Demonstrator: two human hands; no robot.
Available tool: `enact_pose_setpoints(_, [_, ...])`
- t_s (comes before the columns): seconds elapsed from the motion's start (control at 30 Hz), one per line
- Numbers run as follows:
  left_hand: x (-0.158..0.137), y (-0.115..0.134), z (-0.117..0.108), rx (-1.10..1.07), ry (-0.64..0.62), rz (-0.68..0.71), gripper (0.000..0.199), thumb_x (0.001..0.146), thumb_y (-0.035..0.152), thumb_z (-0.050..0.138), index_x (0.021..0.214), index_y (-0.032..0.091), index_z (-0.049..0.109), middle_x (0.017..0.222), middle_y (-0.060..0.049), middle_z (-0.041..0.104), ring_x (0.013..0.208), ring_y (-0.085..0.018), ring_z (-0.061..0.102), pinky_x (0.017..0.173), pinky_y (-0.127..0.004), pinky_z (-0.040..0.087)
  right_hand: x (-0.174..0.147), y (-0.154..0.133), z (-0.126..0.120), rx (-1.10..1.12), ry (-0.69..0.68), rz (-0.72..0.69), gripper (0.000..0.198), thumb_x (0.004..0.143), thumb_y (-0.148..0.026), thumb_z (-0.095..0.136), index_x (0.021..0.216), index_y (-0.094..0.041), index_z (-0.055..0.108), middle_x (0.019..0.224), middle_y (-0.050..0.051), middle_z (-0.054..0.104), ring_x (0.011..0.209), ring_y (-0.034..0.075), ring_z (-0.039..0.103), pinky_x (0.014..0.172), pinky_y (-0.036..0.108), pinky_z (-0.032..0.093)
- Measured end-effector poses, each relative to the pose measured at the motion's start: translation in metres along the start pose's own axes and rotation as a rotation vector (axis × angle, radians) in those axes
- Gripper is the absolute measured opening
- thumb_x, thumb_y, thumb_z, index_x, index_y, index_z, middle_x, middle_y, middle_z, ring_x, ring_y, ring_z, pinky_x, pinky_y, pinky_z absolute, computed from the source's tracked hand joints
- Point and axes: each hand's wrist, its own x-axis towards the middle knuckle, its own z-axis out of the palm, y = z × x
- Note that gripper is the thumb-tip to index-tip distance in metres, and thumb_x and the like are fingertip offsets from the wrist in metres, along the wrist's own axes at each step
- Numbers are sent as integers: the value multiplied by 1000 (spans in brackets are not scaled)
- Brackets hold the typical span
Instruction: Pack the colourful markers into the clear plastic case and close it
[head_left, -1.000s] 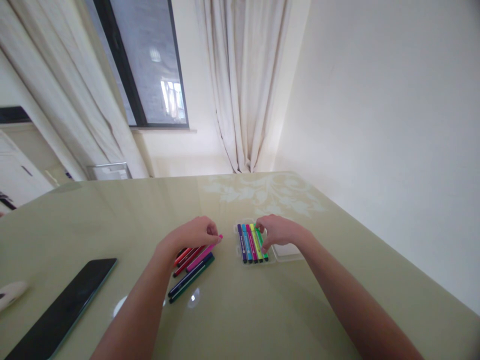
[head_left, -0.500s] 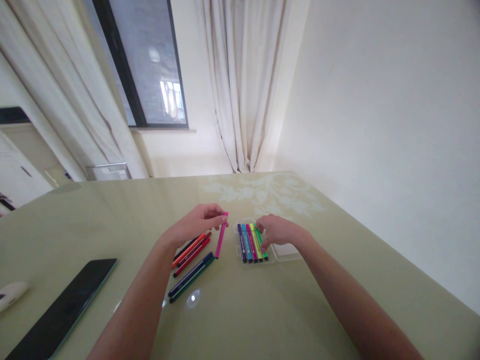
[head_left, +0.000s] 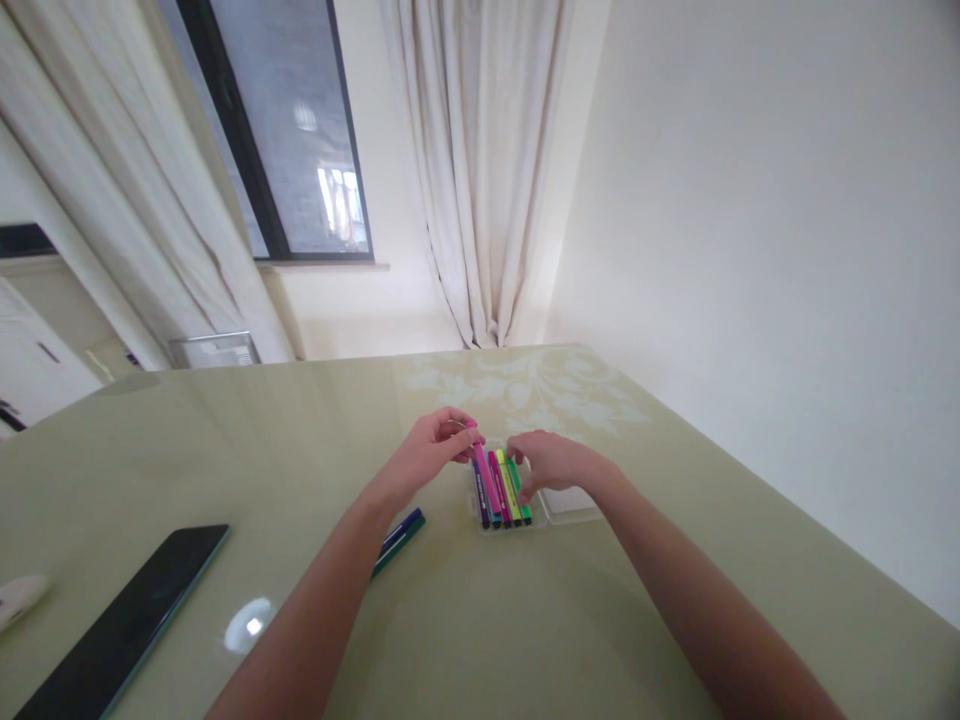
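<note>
My left hand (head_left: 442, 440) is closed around the capped end of a pink marker (head_left: 487, 482). That marker slants over the left part of a clear plastic case (head_left: 534, 522); whether it touches the markers beneath cannot be made out. In the case lie several markers side by side, among them a dark purple marker (head_left: 480, 495), a yellow marker (head_left: 510, 490) and a green marker (head_left: 517, 480). My right hand (head_left: 553, 463) rests at the case's right side, its thumb and fingers apart by the green marker. A dark blue marker (head_left: 401, 530) and a dark green marker (head_left: 397, 547) lie partly behind my left forearm.
The case's open lid (head_left: 574, 503) lies flat under my right wrist. A black phone-like slab (head_left: 127, 620) is on the table (head_left: 465, 620) at the left, with a white rounded object (head_left: 21, 598) beyond it. Curtains and a window stand behind the table; a wall runs along the right.
My left hand has carried the pink marker right, from beside the case to above its markers. My left forearm now hides the red and orange markers. My right hand has barely moved.
</note>
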Motion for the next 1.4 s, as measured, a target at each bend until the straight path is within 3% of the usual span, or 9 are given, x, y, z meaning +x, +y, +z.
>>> enact_pose_setpoints(0.13, [4, -7, 8, -44, 67, -17, 45, 72, 51, 81, 92, 17, 59, 86, -5, 73, 78, -18, 72, 78, -34, 59, -10, -9, -15, 434, 52, -200, 31, 94, -37, 56, 116, -17, 67, 102, 7, 74, 86, 19, 70, 77, 28, 51])
enact_pose_setpoints(0.23, [5, -8, 16, -75, 141, -7, 48, 72, 53, 81, 96, 18, 58, 82, -2, 71, 73, -18, 73, 75, -35, 60, -14, -19, -19, 587, 87, -241, 37, 90, -39, 64, 121, -18, 65, 97, 5, 75, 88, 20, 71, 78, 28, 52])
enact_pose_setpoints(0.4, [7, -11, 23, -32, 179, 1, 51, 70, 57, 81, 92, 18, 58, 78, -3, 71, 71, -19, 73, 71, -35, 61, -13, -26, -18, 522, 93, -203, 37, 82, -33, 74, 115, -18, 67, 88, 3, 75, 83, 20, 71, 74, 28, 52])
enact_pose_setpoints(0.53, [9, -22, 19, 61, 96, -7, 46, 82, 57, 69, 103, 17, 60, 85, -7, 73, 74, -20, 73, 72, -37, 60, -13, -18, -16, 560, 39, -192, 41, 81, -28, 71, 120, -19, 61, 91, 4, 74, 81, 19, 71, 71, 27, 54])
enact_pose_setpoints(0.6, [10, -31, 18, 240, 61, 4, 39, 90, 51, 60, 109, 17, 61, 93, -9, 74, 82, -22, 72, 77, -38, 58, -14, -12, -15, 587, 17, -147, 47, 82, -26, 70, 126, -20, 56, 92, 3, 73, 80, 18, 71, 69, 26, 56])
enact_pose_setpoints(0.7, [8, -43, 19, 631, -13, 98, 32, 92, 37, 58, 116, 18, 64, 114, -12, 71, 108, -26, 66, 97, -42, 51, -14, -1, -14, 486, 14, -55, 43, 84, -23, 65, 126, -19, 54, 89, 3, 72, 73, 16, 70, 63, 24, 55])
enact_pose_setpoints(0.83, [4, -54, 22, 940, -172, 180, 47, 87, 40, 65, 130, 23, 63, 140, -11, 60, 132, -31, 50, 112, -45, 38, -14, 5, -12, 326, -22, 50, 36, 84, -19, 62, 119, -18, 59, 94, 6, 73, 70, 16, 71, 57, 22, 53])
enact_pose_setpoints(1.03, [5, -51, 11, 1026, -202, 124, 51, 83, 42, 68, 130, 24, 64, 138, -10, 61, 127, -31, 54, 111, -44, 39, -7, 2, -4, 197, -15, 93, 54, 76, -19, 67, 129, -17, 55, 100, 6, 75, 73, 18, 73, 66, 25, 54])
enact_pose_setpoints(1.4, [2, -46, 7, 1081, -226, 138, 49, 83, 39, 67, 129, 23, 64, 133, -9, 63, 123, -27, 57, 109, -39, 41, 2, -5, 10, 156, 8, 107, 51, 76, -23, 66, 125, -15, 56, 91, 6, 76, 73, 19, 71, 61, 24, 47])
